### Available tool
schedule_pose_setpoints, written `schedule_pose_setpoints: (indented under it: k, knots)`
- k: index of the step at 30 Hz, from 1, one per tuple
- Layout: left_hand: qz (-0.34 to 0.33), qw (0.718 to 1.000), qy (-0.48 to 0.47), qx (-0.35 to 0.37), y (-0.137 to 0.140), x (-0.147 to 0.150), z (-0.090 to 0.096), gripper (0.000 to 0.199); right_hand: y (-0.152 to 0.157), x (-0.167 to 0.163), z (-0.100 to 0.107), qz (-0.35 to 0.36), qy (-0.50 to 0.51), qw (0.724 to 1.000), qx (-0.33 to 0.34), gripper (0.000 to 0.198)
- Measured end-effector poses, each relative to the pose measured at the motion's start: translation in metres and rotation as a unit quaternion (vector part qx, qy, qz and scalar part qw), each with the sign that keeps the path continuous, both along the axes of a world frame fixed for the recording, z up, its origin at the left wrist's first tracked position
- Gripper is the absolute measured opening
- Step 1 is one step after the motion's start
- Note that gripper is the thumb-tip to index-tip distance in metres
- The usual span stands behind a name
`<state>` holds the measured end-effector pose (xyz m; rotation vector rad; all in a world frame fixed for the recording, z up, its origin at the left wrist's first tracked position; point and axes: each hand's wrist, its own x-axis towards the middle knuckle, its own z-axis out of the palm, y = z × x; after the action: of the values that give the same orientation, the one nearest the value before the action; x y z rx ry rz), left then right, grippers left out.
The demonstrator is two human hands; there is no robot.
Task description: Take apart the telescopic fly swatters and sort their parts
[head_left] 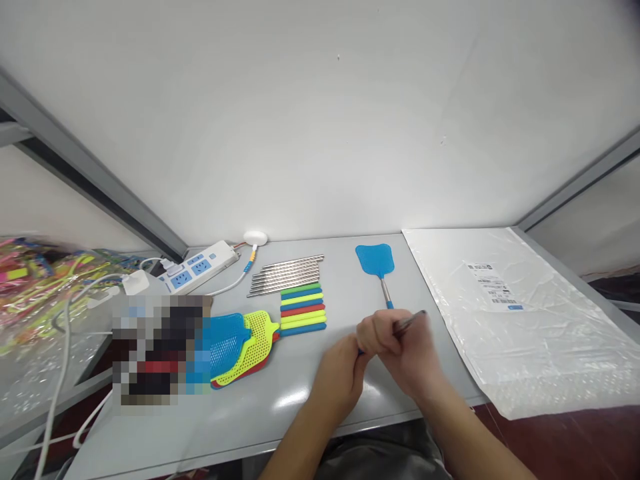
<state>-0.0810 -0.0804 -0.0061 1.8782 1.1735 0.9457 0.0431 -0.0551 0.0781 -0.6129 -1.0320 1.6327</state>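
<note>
My left hand (343, 370) is closed around a blue handle (361, 351), of which only a sliver shows between my hands. My right hand (413, 350), partly smeared by motion, is wrapped round a thin metal rod (411, 321) whose dark end sticks out at the upper right. My two hands touch each other. Just beyond them lies a blue fly swatter (376, 259) with a metal shaft; my hands hide the lower part of its blue grip.
Loose metal rods (287, 275) lie above a row of coloured handles (303, 311). Swatter heads (227, 343) are stacked left, near a power strip (197, 268) with cables. A white bubble mailer (493, 320) covers the right side. Bagged colourful items (45, 287) are at far left.
</note>
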Motion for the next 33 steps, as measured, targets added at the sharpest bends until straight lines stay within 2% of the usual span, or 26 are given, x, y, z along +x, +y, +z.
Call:
schedule_pose_setpoints:
  k: [3, 5, 7, 9, 11, 14, 16, 23, 29, 33]
  knots:
    - [0.016, 0.999, -0.032, -0.010, -0.005, -0.002, -0.001, 0.015, -0.004, -0.008, -0.014, -0.036, -0.031, 0.999, -0.019, 0.055]
    - [0.055, 0.988, -0.138, -0.037, -0.007, -0.004, 0.000, 0.020, -0.005, -0.009, -0.015, -0.072, -0.022, 0.997, -0.027, 0.053]
    - [0.096, 0.946, -0.299, -0.087, -0.004, -0.006, 0.004, 0.032, -0.002, -0.008, -0.010, -0.102, 0.028, 0.993, -0.051, 0.053]
    - [0.103, 0.883, -0.434, -0.145, 0.002, -0.010, 0.012, 0.041, 0.002, -0.008, -0.005, -0.131, 0.090, 0.984, -0.087, 0.053]
    - [0.078, 0.831, -0.514, -0.199, 0.011, -0.016, 0.022, 0.053, 0.006, -0.010, -0.003, -0.150, 0.130, 0.973, -0.116, 0.051]
    - [0.057, 0.785, -0.566, -0.244, 0.019, -0.023, 0.035, 0.062, 0.008, -0.016, -0.005, -0.142, 0.144, 0.969, -0.142, 0.048]
    - [0.069, 0.777, -0.578, -0.241, 0.019, -0.026, 0.042, 0.061, 0.006, -0.020, -0.008, -0.144, 0.125, 0.971, -0.145, 0.046]
    - [0.111, 0.789, -0.567, -0.208, 0.002, -0.021, 0.054, 0.061, -0.005, -0.027, -0.013, -0.170, 0.026, 0.982, -0.083, 0.044]
    - [0.118, 0.795, -0.560, -0.201, -0.004, -0.014, 0.055, 0.062, -0.010, -0.036, -0.014, -0.153, 0.062, 0.981, -0.101, 0.043]
    - [0.132, 0.777, -0.578, -0.213, -0.007, -0.011, 0.057, 0.058, -0.013, -0.044, -0.015, -0.151, 0.081, 0.979, -0.107, 0.042]
